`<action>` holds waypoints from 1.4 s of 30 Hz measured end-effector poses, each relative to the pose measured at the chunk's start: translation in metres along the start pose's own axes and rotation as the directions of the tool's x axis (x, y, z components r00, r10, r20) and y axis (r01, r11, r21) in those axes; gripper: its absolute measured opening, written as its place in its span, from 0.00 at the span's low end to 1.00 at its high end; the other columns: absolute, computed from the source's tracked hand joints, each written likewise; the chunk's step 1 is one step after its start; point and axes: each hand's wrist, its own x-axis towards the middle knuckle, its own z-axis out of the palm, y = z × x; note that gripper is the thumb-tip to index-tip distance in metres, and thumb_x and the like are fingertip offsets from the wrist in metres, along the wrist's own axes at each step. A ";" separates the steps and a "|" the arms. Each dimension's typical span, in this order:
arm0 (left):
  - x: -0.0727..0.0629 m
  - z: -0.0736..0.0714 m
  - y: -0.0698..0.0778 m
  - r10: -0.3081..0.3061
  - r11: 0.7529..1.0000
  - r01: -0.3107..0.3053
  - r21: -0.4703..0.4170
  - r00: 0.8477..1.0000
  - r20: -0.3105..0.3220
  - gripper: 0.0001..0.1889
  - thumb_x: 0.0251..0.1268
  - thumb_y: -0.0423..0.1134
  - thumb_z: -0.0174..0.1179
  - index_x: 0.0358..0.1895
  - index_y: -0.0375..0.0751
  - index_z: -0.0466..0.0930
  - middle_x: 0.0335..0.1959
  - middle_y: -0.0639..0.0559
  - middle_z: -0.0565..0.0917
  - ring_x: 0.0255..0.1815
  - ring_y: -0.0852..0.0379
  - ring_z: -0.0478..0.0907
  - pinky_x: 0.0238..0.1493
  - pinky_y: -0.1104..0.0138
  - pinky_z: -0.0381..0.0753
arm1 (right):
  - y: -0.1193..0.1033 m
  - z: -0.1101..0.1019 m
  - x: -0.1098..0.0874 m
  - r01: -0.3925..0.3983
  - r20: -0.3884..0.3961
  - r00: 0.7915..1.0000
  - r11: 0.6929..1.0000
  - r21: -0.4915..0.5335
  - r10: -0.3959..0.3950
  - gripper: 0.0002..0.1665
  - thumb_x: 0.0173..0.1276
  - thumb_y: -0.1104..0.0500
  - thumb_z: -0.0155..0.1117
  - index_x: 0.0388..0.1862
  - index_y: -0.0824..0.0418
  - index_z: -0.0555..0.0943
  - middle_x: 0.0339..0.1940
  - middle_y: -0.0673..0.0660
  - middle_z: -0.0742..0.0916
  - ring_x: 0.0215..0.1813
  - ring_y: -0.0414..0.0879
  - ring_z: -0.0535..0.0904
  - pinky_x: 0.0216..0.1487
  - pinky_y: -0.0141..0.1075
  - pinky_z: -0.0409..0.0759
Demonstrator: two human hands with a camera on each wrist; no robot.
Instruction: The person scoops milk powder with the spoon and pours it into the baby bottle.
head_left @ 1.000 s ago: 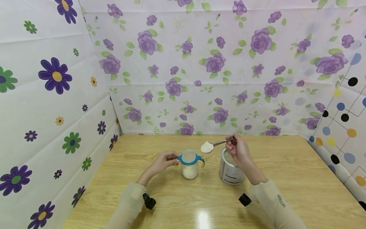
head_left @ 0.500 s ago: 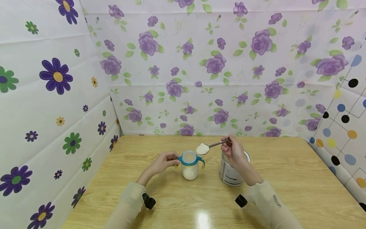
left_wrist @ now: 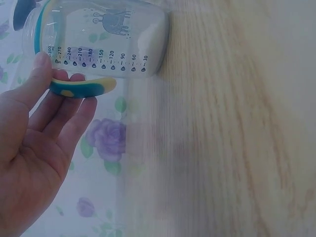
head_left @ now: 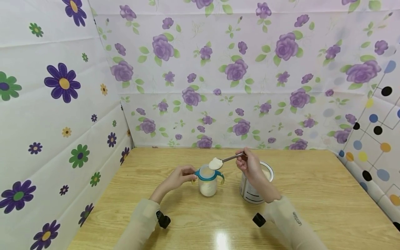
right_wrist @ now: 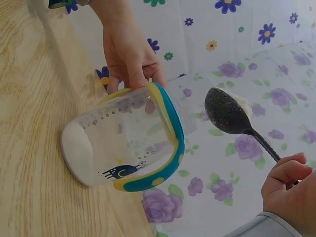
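Note:
A clear baby bottle (head_left: 207, 187) with a blue and yellow two-handled collar stands uncapped on the table, white powder in its bottom. My left hand (head_left: 181, 177) pinches its left handle (left_wrist: 81, 87) between thumb and fingers. In my right hand (head_left: 251, 166) is the handle of a metal spoon (right_wrist: 227, 111), heaped with white powder (head_left: 215, 163). The spoon's bowl is held just over the bottle's mouth, overlapping its right rim in the head view. Behind my right wrist, partly hidden, stands an open silver tin (head_left: 250, 191) with pale powder inside.
The wooden table (head_left: 312, 194) runs back to a wall sheet (head_left: 200, 114) printed with purple roses. More printed sheets hang at the left and right sides. Each wrist carries a small black camera (head_left: 163, 219).
My right hand has carried the heaped spoon leftward, from beside the bottle to over its mouth, uncovering more of the tin's opening. The left hand and bottle have stayed in place.

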 end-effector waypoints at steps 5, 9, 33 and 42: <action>0.000 0.000 0.000 0.006 1.000 -0.006 0.015 1.000 -0.002 0.08 0.70 0.29 0.55 0.47 0.29 0.79 0.41 0.22 0.79 0.41 0.26 0.76 0.37 0.71 0.80 | 0.003 0.003 0.001 -0.009 -0.015 1.000 0.999 -0.039 0.009 0.26 0.82 0.53 0.32 0.32 0.63 0.74 0.18 0.49 0.74 0.18 0.37 0.67 0.17 0.23 0.64; -0.001 0.000 0.001 0.010 1.000 -0.010 0.018 1.000 0.001 0.08 0.70 0.29 0.55 0.47 0.28 0.78 0.40 0.21 0.79 0.40 0.26 0.76 0.36 0.70 0.81 | 0.004 0.005 0.001 -0.017 -0.019 1.000 0.999 -0.047 0.017 0.26 0.82 0.53 0.33 0.31 0.63 0.74 0.18 0.49 0.74 0.17 0.37 0.67 0.16 0.23 0.63; 0.008 -0.003 -0.029 0.018 0.999 -0.017 0.037 1.000 -0.014 0.09 0.69 0.35 0.57 0.47 0.34 0.80 0.42 0.27 0.82 0.40 0.37 0.81 0.42 0.46 0.82 | 0.009 0.012 0.002 0.024 0.056 0.998 0.968 -0.250 -0.011 0.21 0.81 0.57 0.37 0.37 0.68 0.75 0.22 0.51 0.77 0.19 0.37 0.71 0.19 0.22 0.67; 0.009 -0.002 -0.030 0.039 0.999 -0.039 0.038 0.999 -0.009 0.10 0.69 0.37 0.58 0.47 0.34 0.80 0.42 0.29 0.83 0.38 0.44 0.82 0.44 0.42 0.79 | 0.010 0.015 0.001 0.041 0.072 0.997 0.956 -0.292 -0.020 0.22 0.81 0.57 0.37 0.40 0.70 0.75 0.21 0.50 0.77 0.19 0.37 0.72 0.20 0.23 0.69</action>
